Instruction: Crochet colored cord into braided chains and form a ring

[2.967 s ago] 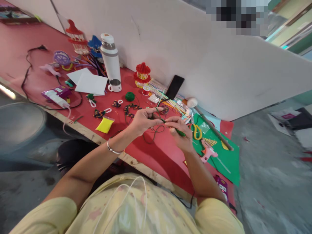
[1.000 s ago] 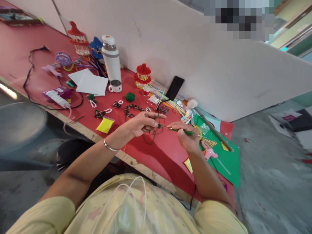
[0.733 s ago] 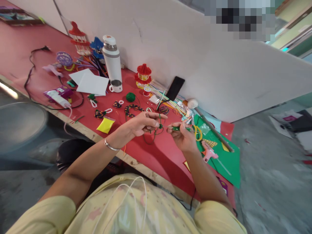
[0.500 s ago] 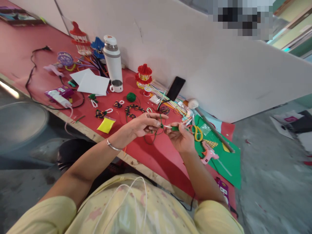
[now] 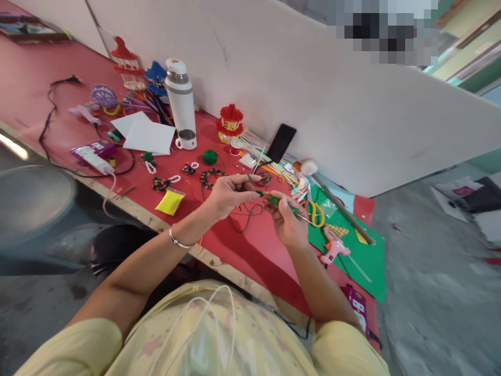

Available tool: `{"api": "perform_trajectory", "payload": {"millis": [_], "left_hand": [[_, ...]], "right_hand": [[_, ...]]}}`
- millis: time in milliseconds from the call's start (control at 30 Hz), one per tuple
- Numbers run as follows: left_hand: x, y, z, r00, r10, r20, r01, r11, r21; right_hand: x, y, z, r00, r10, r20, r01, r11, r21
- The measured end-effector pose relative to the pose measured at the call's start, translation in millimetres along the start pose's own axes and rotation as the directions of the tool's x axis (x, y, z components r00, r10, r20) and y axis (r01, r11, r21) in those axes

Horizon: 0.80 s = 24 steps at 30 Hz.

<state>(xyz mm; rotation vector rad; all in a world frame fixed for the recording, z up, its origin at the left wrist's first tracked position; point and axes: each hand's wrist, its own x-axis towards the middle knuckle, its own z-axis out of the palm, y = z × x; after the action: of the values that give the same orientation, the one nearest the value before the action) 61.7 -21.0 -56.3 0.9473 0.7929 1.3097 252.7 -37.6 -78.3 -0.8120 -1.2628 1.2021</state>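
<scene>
My left hand [image 5: 227, 197], a silver bangle at its wrist, pinches green yarn [image 5: 250, 211] between thumb and fingers, and a loose loop of it hangs below. Close beside it, almost touching, my right hand [image 5: 290, 225] is closed on a green-handled crochet hook [image 5: 294, 211]. A thin metal shaft of the hook sticks out to the right of that hand. The small worked piece between the fingertips is mostly hidden. Behind the left hand lie a green yarn ball [image 5: 210, 156] and a dark multicoloured braided ring [image 5: 207, 179].
Around the red table [image 5: 250, 261] are a white flask [image 5: 182, 107], a yellow packet [image 5: 170, 202], a phone [image 5: 282, 142], yellow-handled scissors [image 5: 316, 214] and a pink glue gun [image 5: 334, 249] on green sheet. A stick with a pale round head [image 5: 340, 201] lies at right.
My right hand has turned the crochet hook: its metal shaft pointed left at the yarn and now points down to the right. The left hand's fingers have shifted on the yarn.
</scene>
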Motion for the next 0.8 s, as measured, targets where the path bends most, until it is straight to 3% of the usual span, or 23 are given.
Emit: {"api": "perform_trajectory", "payload": {"millis": [67,200,400,467,533,633,800], "left_hand": [[0,-2,1.8,0.998,0.044,-0.036,-0.043,0.999,0.029],[-1,-6,6.0,0.993,0.071,-0.094,-0.068,0.997,0.03],[1,-10,14.2,0.988,0.063,-0.142,-0.072,0.996,-0.06],[0,-11,19.4,0.97,0.115,-0.215,-0.134,0.988,-0.076],[0,-9,23.4,0.966,0.088,-0.245,-0.126,0.982,-0.143],[-1,-1,21.0,0.982,-0.068,-0.175,0.018,0.961,-0.277],[2,12,-4.1,0.984,-0.168,-0.065,0.145,0.952,-0.27]], "right_hand": [[1,-1,-1,0.994,-0.1,0.035,0.105,0.98,-0.169],[3,-8,-1,0.947,-0.298,0.122,0.321,0.847,-0.424],[5,-1,7,0.896,-0.425,0.131,0.419,0.711,-0.565],[7,8,11,0.856,-0.493,0.152,0.478,0.648,-0.593],[10,17,15,0.798,-0.581,0.159,0.55,0.597,-0.584],[15,25,17,0.766,-0.628,0.135,0.6,0.624,-0.5],[19,15,9,0.841,-0.522,0.14,0.538,0.781,-0.317]]}}
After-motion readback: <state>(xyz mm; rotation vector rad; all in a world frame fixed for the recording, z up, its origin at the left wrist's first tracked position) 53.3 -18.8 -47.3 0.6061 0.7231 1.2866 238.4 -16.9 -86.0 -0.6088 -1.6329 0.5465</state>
